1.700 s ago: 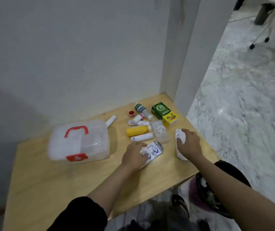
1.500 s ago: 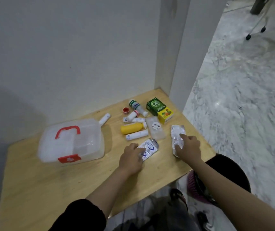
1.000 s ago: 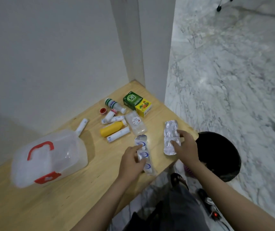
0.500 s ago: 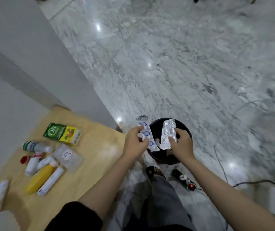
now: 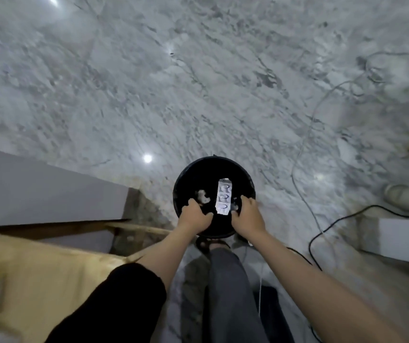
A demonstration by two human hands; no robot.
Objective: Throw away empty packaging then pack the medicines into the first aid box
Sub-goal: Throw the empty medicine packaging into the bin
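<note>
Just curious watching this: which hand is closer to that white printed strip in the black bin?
Right. The right hand is almost touching the strip; the left hand sits farther off across the bin.

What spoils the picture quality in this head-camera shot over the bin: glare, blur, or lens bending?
Head view: all three. Bright glare spots shine on the marble floor; the table at lower left is smeared by motion blur; the wide lens bows the edges. The black bin and the printed strip inside it stay fairly sharp.
</note>
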